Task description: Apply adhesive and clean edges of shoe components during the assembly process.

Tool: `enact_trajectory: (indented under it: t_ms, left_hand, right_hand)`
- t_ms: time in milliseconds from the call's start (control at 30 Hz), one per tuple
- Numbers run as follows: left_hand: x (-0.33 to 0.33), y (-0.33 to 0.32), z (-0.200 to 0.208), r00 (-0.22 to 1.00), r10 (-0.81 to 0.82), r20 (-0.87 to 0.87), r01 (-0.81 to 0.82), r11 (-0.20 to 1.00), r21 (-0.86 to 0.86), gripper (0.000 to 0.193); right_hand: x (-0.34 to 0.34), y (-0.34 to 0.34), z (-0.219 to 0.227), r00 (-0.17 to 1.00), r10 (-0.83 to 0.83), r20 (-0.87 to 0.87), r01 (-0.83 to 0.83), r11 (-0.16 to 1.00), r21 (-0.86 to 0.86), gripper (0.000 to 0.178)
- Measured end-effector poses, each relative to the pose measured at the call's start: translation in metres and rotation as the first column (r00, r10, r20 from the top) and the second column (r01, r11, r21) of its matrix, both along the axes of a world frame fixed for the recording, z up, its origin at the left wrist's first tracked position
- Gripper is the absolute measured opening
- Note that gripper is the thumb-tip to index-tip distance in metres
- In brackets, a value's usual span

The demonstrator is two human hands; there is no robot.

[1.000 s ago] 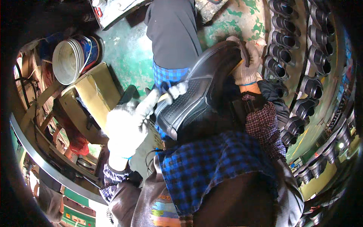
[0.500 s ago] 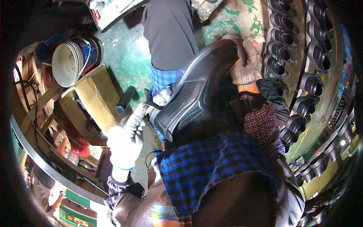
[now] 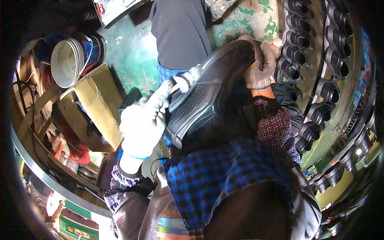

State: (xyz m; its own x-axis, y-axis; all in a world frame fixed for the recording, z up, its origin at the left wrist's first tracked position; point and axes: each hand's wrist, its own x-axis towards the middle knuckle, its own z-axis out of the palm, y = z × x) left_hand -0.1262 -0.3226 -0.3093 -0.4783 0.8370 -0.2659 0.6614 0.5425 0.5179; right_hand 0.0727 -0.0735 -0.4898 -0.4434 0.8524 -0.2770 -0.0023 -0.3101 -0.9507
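A black leather shoe (image 3: 192, 108) with a perforated side panel lies tilted over my lap, toe toward the upper right. My right hand (image 3: 260, 70), in a knitted glove, is closed around the toe end; a narrow dark curved strip stands beside its fingers. My left hand (image 3: 150, 116), in a white glove, is at the shoe's left edge. Its fingers are bent together, the tips pressing along the edge. Something small and dark, with a pale sliver by it, shows between them; I cannot make out what it is. A blue checked cloth (image 3: 224, 176) covers my lap.
Rows of black shoes (image 3: 296, 38) stand on racks at the right. At the left are a white-rimmed bucket (image 3: 66, 64), an open cardboard box (image 3: 96, 100) and a curved metal edge (image 3: 44, 176). Another person's hand (image 3: 56, 210) shows at the lower left.
My left hand has moved up and right along the shoe's edge; the dark piece at its fingertips shows less. My right hand and the shoe have hardly moved.
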Motion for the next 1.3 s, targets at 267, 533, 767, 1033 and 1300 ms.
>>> enact_trajectory:
  t_ms: [267,533,767,1033,1300]
  left_hand:
    - [0.001,-0.013,0.001,0.987,0.1,0.123,-0.094,0.994,-0.05,0.049]
    - [0.0,-0.013,0.004,0.952,0.204,0.227,-0.184,0.977,-0.105,0.044]
    - [-0.093,0.034,-0.049,0.954,0.232,-0.191,-0.182,0.952,0.246,0.038]
    - [-0.253,0.058,-0.158,0.953,0.231,-0.194,-0.287,0.894,-0.344,0.046]
    - [-0.021,0.026,0.021,0.978,-0.131,0.165,0.172,0.948,-0.267,0.081]
  right_hand:
    - [-0.021,-0.011,0.042,0.997,0.083,-0.011,-0.07,0.899,0.431,0.027]
    - [-0.024,-0.009,0.048,0.997,0.074,0.012,-0.075,0.997,0.022,0.048]
    - [-0.029,-0.004,0.062,0.95,-0.124,-0.285,-0.023,0.888,-0.46,0.05]
    - [-0.041,-0.011,0.071,0.951,-0.066,-0.301,-0.078,0.894,-0.442,0.045]
    - [-0.007,0.005,0.032,0.961,-0.185,-0.204,0.061,0.867,-0.495,0.036]
